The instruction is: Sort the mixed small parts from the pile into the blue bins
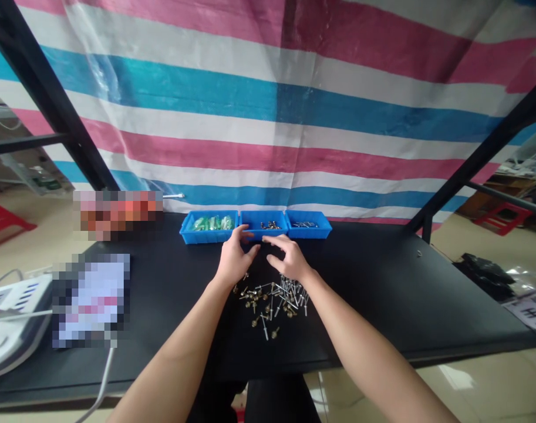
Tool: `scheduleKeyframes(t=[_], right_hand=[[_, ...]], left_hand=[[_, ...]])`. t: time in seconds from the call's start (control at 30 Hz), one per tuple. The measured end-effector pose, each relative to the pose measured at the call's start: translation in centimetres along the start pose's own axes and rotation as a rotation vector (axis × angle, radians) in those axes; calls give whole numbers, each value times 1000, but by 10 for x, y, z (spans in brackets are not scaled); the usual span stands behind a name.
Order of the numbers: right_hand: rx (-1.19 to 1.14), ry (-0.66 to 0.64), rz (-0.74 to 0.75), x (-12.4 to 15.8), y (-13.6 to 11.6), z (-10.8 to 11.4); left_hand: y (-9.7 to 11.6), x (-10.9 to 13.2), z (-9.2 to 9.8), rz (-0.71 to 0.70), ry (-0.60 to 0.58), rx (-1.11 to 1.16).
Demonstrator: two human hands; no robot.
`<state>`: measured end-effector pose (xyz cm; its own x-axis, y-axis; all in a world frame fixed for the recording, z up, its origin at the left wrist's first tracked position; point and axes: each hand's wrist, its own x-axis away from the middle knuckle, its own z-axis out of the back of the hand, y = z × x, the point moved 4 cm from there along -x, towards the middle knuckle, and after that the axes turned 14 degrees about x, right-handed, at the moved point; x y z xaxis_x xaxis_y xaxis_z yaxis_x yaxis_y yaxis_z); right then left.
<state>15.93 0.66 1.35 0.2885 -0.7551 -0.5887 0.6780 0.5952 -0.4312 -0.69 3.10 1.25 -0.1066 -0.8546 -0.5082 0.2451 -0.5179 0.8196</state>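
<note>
My left hand (pixel 238 255) reaches to the front edge of the middle blue bin (pixel 259 234), its fingers apart with nothing visible in them. Beside it, my right hand (pixel 287 257) hovers near the same bin, fingers stretched out and thumb apart. Small brass-coloured screws lie inside that bin. The left blue bin (pixel 208 237) holds green-and-white pieces, and the right blue bin (pixel 312 233) holds thin silver pins. Below my hands, silver rivets (pixel 289 292) and brass-coloured screws (pixel 255 322) are heaped loosely together on the black table (pixel 373 299).
A white device (pixel 16 329) with a cable stands at the left end of the table. Blurred-out items lie near it. A striped sheet (pixel 294 129) hangs behind the bins, between black frame posts (pixel 483 147). A small metal ring (pixel 419 254) lies at the right.
</note>
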Motion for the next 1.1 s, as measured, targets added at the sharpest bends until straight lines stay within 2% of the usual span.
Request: scheduleKeyframes(t=[0.1, 0.17, 0.23, 0.37, 0.53, 0.57, 0.6, 0.7, 0.8, 0.9, 1.1], right_hand=[[213, 188, -11, -1, 9, 10], [371, 243, -68, -1, 15, 13], [488, 202, -136, -1, 20, 11], [578, 24, -211, -2, 25, 5], [580, 66, -247, 0, 25, 7], [573, 81, -250, 1, 25, 7], [566, 94, -253, 2, 25, 7], [556, 114, -265, 4, 25, 5], [547, 119, -276, 4, 25, 4], [519, 124, -277, 4, 25, 4], [469, 128, -239, 5, 23, 3]], left_hand=[[-4, -2, 7, 51, 134, -43], [-6, -3, 10, 80, 184, -66], [-6, -3, 10, 90, 189, -83], [-7, -4, 8, 107, 156, -94], [-6, -9, 22, 210, 162, -151], [-6, -10, 25, 260, 118, -186], [-6, -11, 27, 306, 25, -222], [-6, -6, 25, 418, -367, -281], [-3, 0, 23, 423, -567, -312], [-4, 3, 19, 404, -636, -348], [-7, 4, 16, 367, -643, -334]])
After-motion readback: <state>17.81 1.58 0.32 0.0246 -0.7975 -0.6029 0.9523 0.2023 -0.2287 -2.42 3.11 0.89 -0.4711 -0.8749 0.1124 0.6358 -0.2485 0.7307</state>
